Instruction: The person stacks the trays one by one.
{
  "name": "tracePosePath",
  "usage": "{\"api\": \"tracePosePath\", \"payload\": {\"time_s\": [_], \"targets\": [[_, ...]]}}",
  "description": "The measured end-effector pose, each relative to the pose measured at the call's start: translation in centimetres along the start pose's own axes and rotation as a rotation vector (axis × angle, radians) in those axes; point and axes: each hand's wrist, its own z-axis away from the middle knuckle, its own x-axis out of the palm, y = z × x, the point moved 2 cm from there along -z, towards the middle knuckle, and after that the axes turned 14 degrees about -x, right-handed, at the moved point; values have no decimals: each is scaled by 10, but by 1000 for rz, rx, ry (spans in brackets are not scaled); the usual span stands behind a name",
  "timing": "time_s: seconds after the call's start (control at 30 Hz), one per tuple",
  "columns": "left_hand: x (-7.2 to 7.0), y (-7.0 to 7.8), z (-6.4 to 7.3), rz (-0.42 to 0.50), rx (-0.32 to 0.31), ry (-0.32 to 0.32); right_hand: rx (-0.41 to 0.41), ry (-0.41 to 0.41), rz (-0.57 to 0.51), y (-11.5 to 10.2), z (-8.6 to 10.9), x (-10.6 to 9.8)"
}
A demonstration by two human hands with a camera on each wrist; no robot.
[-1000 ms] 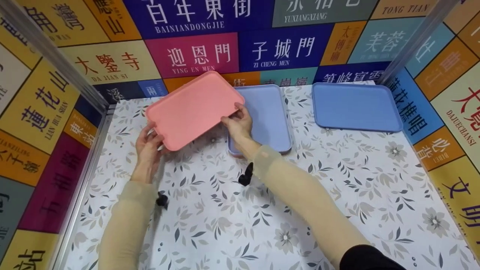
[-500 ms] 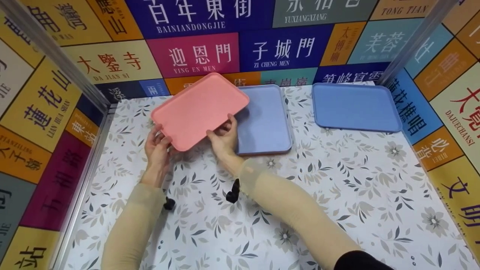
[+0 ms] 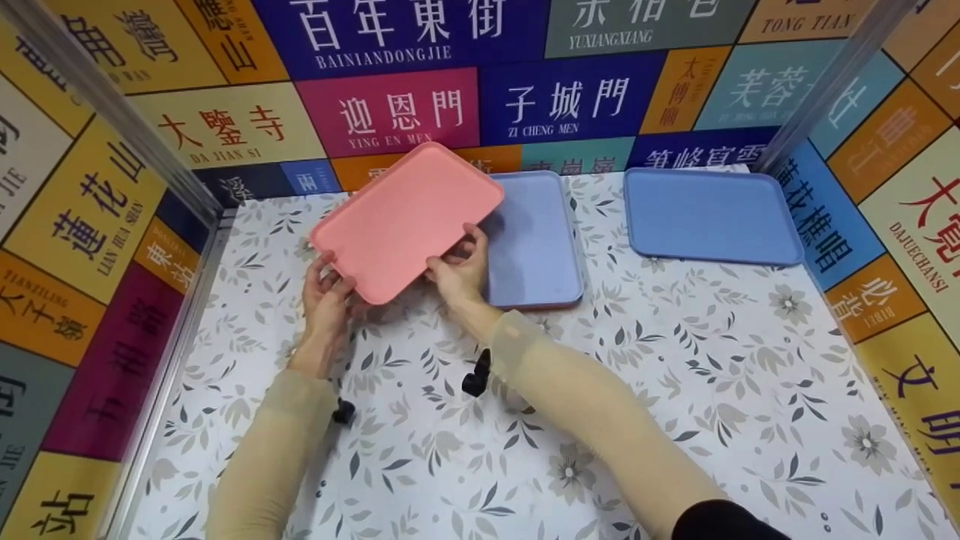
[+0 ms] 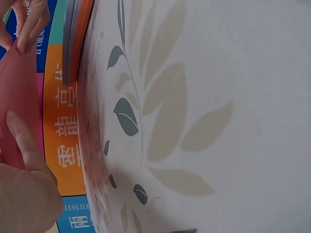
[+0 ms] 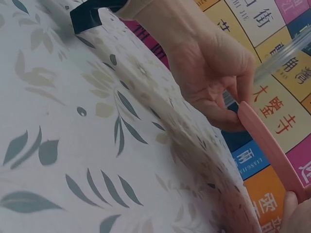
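Note:
A pink rectangular tray is raised above the table at an angle, overlapping the left part of a lavender-blue tray in the head view. My left hand pinches its near left end, fingers on top of the rim. My right hand grips the near long edge between thumb and fingers. Seen from the left wrist, the lavender-blue tray tops a small stack with an orange-red tray at its bottom. In the right wrist view the pink rim runs from the left hand down to the right thumb.
Another blue tray lies at the back right of the table. White cloth with a leaf and flower print covers the tabletop. Walls with coloured lettered panels enclose the back and both sides, with metal posts at the corners.
The pink tray has shifted slightly to the right with both hands. My right hand has moved from near the tray's right corner to farther left along its near edge.

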Motion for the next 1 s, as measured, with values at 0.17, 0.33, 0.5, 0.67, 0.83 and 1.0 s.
{"api": "tracePosePath", "payload": {"time_s": [0.17,0.33,0.5,0.67,0.83,1.0], "targets": [[-2,10,-2,-88,0,37,12,-29,-60,-6,-7,-7],[-15,40,-9,-114,-4,82,7,-61,-67,-12,-15,-16],[-33,73,-22,-91,-123,13,28,-107,-45,-17,-21,-25],[-47,101,-33,-201,-277,-188,76,-172,-70,-20,-25,-32],[-53,118,-36,-246,-358,-380,116,-270,-63,-23,-30,-40],[-47,122,-35,-246,-361,-489,134,-366,-49,-26,-41,-48]]}}
